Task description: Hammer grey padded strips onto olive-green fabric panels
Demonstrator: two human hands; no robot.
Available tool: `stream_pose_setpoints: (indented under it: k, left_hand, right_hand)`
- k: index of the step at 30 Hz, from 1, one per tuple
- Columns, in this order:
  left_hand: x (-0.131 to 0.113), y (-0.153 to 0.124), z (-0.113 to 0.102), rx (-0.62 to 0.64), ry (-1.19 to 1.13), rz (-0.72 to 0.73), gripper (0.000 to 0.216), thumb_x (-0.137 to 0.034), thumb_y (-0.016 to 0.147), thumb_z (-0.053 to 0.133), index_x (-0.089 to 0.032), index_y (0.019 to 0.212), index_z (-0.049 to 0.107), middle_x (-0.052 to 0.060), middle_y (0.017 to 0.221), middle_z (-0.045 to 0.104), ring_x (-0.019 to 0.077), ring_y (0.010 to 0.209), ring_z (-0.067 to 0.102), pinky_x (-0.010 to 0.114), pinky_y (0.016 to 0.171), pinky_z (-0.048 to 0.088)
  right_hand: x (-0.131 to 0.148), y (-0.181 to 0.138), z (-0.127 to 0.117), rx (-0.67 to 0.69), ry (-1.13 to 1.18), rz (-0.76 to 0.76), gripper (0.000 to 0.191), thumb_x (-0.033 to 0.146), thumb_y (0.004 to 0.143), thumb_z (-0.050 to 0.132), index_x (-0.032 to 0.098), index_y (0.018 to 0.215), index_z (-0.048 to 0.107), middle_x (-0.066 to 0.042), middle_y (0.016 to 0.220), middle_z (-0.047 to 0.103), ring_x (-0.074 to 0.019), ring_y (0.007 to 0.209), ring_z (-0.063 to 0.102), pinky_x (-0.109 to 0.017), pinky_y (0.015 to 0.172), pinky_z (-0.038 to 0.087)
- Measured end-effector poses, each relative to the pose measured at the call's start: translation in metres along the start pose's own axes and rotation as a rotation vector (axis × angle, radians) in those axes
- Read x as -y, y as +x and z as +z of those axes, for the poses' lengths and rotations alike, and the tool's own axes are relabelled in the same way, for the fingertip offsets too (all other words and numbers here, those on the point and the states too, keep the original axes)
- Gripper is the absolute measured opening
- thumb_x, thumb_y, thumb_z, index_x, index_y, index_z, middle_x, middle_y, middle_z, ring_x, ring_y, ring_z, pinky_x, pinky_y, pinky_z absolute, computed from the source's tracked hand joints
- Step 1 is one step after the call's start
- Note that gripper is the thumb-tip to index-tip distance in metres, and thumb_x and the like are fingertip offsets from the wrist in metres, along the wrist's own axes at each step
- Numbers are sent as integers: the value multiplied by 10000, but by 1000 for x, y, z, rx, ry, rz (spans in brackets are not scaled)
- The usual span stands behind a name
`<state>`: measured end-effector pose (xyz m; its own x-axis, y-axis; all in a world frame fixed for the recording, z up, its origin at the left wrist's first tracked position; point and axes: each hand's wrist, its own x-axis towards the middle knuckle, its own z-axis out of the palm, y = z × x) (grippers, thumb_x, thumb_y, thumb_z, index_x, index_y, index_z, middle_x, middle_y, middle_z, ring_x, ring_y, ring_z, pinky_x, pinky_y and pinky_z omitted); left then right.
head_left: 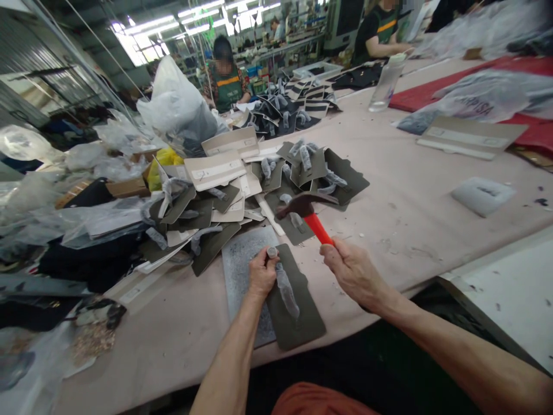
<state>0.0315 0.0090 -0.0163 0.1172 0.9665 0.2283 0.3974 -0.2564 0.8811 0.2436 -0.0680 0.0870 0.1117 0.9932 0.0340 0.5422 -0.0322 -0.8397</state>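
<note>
My left hand (261,272) is closed round a small metal punch (272,252), standing it upright on the top end of a dark olive cut piece (302,320). That piece carries a pale grey strap (287,291) and lies partly on a grey metal plate (242,271) at the table's front edge. My right hand (352,270) grips the red handle of a hammer (307,208). The hammer's dark head is raised above and behind the punch.
A heap of similar olive and beige cut pieces (242,190) lies just beyond the plate. Plastic bags (177,109) and clutter fill the left side. A water bottle (385,80), a grey foam block (481,196) and red sheets (536,129) lie right. Other people work at the far end.
</note>
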Motion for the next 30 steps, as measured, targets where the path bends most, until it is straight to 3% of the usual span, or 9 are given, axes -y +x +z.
stream_pose_setpoints:
  k: [2,6,12,14,16,20,26,28,30]
  left_hand:
    - [1,0,0,2,1,2,173,-220,830,614,-211,983,695,33,915,764,191,821,697,302,785,523]
    - [2,0,-1,-3,17,-2,123,-201,824,607,-203,911,694,23,822,740,186,757,675,293,734,506]
    - [1,0,0,6,-26,-21,176,-212,827,601,-208,978,691,27,880,750,184,806,684,284,759,508]
    - [2,0,0,8,-24,-27,166,-209,825,598,-205,961,693,24,862,745,181,792,677,280,751,505]
    - [3,0,0,16,-16,-26,178,-197,822,590,-207,965,696,17,848,739,177,780,669,278,745,501]
    - [6,-1,-1,17,0,-1,207,-184,820,581,-215,992,693,10,858,735,177,804,669,281,767,502]
    - [7,0,-1,21,-36,-44,209,-187,808,613,-207,1006,678,42,929,757,201,862,700,312,808,535]
    - [7,0,-1,18,-51,-57,218,-197,813,621,-206,1023,680,51,947,762,210,875,707,328,819,541]
    - [6,0,-2,4,-63,-58,243,-212,814,632,-207,1052,685,58,969,768,219,902,710,345,841,542]
  right_hand:
    - [7,5,-2,-19,-291,-200,347,451,995,326,207,798,472,4,609,501,-122,504,405,-268,508,245]
    - [22,15,-15,159,-624,-343,264,332,1002,384,194,816,511,17,552,501,-112,432,338,-289,483,151]
    - [56,15,-29,-358,-366,-396,365,413,1041,227,205,880,479,-7,648,528,-132,521,443,-267,535,302]
    - [46,10,-19,-303,-372,-391,366,424,1028,255,209,835,479,-19,627,533,-135,513,433,-276,527,286]
    - [28,5,-9,-80,-443,-380,332,417,999,355,211,769,477,-7,557,507,-122,459,376,-285,495,219]
    - [-5,6,-7,241,-587,-133,283,381,1007,364,194,863,521,-1,585,526,-121,468,373,-288,509,183]
    - [-64,2,-7,303,-523,150,367,367,1015,309,179,804,544,-50,693,593,-168,626,542,-283,610,353]
    - [-77,-4,1,238,-607,111,320,348,996,358,146,916,593,-101,815,631,-209,702,577,-321,653,398]
    - [-72,-8,11,111,-655,-84,299,288,955,442,114,1157,576,-173,1067,625,-264,892,596,-379,754,442]
